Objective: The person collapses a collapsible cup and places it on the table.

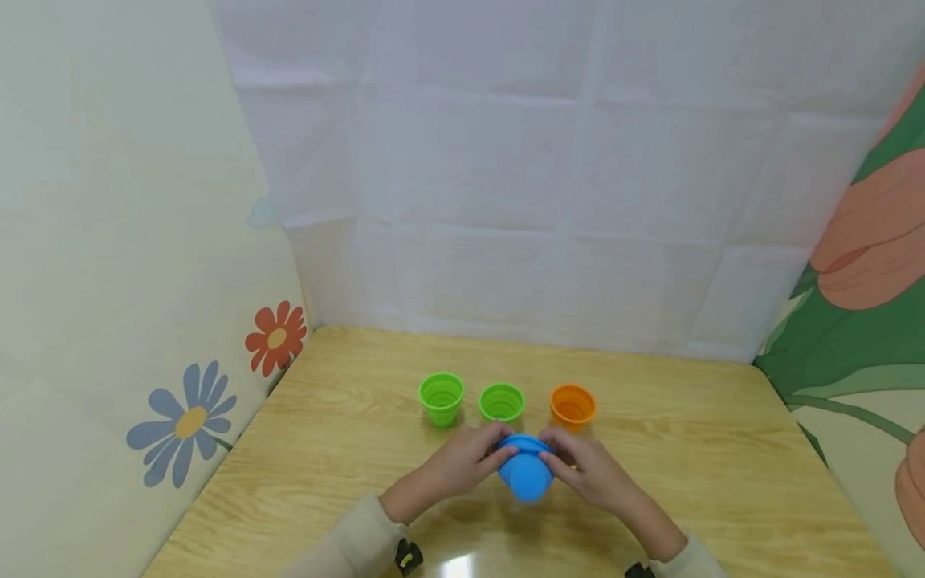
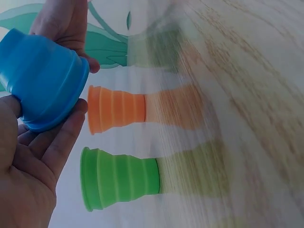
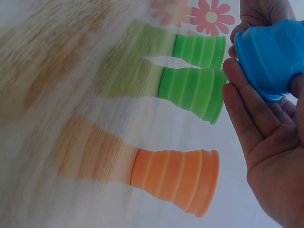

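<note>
A blue collapsible cup (image 1: 528, 474) is held between both hands above the near middle of the table, tilted so its base faces me and its rim points away. My left hand (image 1: 462, 459) grips its left side, thumb on the wall and fingers by the rim. On the opposite side my right hand (image 1: 594, 470) pinches it the same way. Beyond the hands stand two green cups, the left one (image 1: 442, 400) and the middle one (image 1: 502, 403), plus an orange cup (image 1: 573, 407), all upright with ribbed walls. The blue cup's opening is hidden in the head view.
The wood-grain table (image 1: 347, 449) has a glossy surface that mirrors the cups. A white cloth (image 1: 506, 177) hangs behind its far edge. Flower-printed panels (image 1: 108, 281) flank the left and right sides.
</note>
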`<state>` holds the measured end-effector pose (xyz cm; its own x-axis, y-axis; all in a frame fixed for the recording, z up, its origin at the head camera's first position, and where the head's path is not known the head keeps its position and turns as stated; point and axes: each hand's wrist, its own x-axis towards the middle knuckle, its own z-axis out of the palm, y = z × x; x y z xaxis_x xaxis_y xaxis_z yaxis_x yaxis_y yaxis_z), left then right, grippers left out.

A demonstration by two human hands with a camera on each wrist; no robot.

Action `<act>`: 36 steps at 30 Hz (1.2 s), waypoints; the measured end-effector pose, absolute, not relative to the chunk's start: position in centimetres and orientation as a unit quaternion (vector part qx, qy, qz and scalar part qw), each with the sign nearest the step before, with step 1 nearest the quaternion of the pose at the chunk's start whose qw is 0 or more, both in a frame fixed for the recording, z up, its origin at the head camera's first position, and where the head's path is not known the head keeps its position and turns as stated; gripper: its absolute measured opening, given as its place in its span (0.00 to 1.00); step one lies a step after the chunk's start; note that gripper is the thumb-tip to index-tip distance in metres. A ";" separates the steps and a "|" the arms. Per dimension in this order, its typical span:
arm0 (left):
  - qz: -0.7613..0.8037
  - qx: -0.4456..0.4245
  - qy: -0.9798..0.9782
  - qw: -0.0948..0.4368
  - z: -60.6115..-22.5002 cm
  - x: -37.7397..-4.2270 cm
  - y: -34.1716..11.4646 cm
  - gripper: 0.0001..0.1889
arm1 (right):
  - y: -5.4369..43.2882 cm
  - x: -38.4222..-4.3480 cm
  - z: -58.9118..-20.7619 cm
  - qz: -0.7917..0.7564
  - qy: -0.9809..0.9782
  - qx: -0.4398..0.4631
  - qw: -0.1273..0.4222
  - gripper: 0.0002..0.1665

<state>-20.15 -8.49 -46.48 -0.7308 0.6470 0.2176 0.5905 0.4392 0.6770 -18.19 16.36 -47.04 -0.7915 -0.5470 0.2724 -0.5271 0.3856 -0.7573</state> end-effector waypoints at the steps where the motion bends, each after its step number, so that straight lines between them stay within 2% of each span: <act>1: 0.379 0.363 0.850 0.038 -46.5 -20.1 -8.5 0.12 | 16.3 -18.2 -47.1 -0.446 0.835 -0.321 0.010 0.09; 10: 0.374 0.365 0.852 0.014 -46.8 -19.7 -8.0 0.11 | 16.3 -18.1 -47.2 -0.408 0.850 -0.332 -0.037 0.08; 15: 0.405 0.366 0.836 0.056 -46.8 -19.6 -8.2 0.11 | 16.2 -18.0 -47.1 -0.392 0.852 -0.341 -0.062 0.07; 18: 0.417 0.370 0.826 0.090 -46.5 -19.6 -8.5 0.11 | 16.1 -17.9 -47.2 -0.379 0.850 -0.355 -0.090 0.07; 21: 0.415 0.380 0.821 0.100 -46.3 -19.6 -8.8 0.12 | 16.1 -17.7 -47.4 -0.363 0.850 -0.363 -0.122 0.07; 24: 0.401 0.391 0.824 0.081 -46.2 -19.6 -8.8 0.14 | 16.0 -17.5 -47.5 -0.352 0.853 -0.358 -0.141 0.08; 28: 0.382 0.410 0.828 0.031 -46.1 -19.4 -8.7 0.13 | 15.8 -17.3 -47.3 -0.352 0.858 -0.344 -0.148 0.08; 33: 0.349 0.439 0.827 -0.036 -45.9 -19.4 -8.7 0.12 | 15.8 -17.1 -47.1 -0.377 0.852 -0.342 -0.123 0.10; 36: 0.327 0.451 0.828 -0.058 -45.9 -19.4 -8.7 0.12 | 16.0 -17.0 -47.1 -0.402 0.837 -0.357 -0.100 0.12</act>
